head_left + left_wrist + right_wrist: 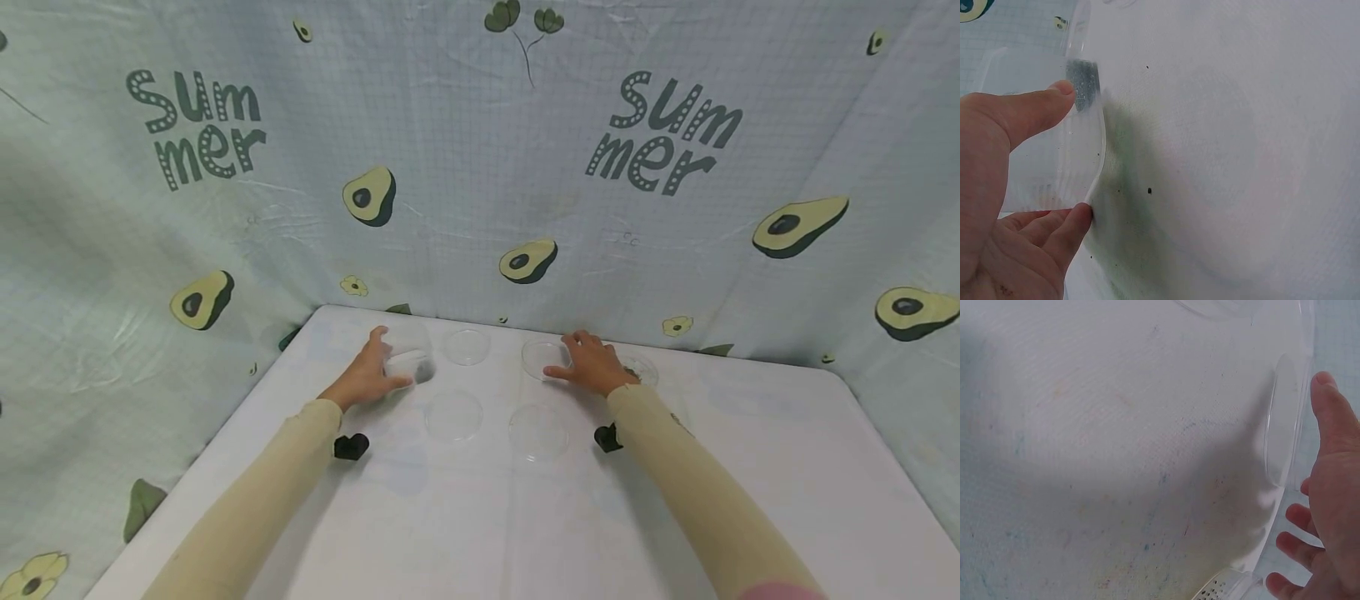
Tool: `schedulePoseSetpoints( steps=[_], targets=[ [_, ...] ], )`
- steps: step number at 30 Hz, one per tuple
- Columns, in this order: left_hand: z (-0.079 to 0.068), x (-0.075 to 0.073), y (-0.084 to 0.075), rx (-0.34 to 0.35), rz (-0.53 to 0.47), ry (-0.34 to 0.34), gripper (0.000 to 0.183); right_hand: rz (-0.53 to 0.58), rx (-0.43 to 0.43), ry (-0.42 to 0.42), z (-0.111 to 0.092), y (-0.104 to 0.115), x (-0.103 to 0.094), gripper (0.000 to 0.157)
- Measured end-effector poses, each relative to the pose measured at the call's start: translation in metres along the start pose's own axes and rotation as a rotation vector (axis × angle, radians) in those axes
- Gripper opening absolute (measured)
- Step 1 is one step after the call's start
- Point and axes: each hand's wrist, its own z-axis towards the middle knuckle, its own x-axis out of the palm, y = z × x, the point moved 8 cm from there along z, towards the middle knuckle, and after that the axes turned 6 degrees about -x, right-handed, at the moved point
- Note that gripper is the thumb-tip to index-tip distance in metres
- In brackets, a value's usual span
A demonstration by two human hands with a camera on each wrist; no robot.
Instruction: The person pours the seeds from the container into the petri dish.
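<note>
My left hand point(367, 375) grips a clear plastic container point(1054, 150), thumb on one side and fingertips at its lower edge. A patch of dark grey stuff point(1083, 84) shows through its wall. The container lies tilted on its side, close over the white table. My right hand point(592, 364) spreads its fingers beside a clear round dish point(542, 360), thumb near the rim. In the right wrist view that dish point(1283, 422) stands beside the thumb, with nothing held in the hand.
More clear round dishes stand on the white table point(480, 525): one at the back point(467, 347) and two nearer ones point(453, 416), point(538, 432). Behind my right wrist is a dish with dark bits point(641, 371). A printed cloth point(450, 125) hangs along the table's back edge.
</note>
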Motion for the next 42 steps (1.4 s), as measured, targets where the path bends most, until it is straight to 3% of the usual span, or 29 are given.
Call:
schedulePoseSetpoints(
  steps=[22,42],
  targets=[
    [-0.0047,-0.0001,-0.0019,-0.007,0.006,0.0,0.105,-0.019,0.005,0.051,0.0007,-0.0032,0.007,0.086],
    [-0.0027,-0.0003,-0.0034,-0.011,0.016,0.011,0.107,-0.037,-0.006,0.037,-0.0032,-0.003,0.0054,0.086]
  ],
)
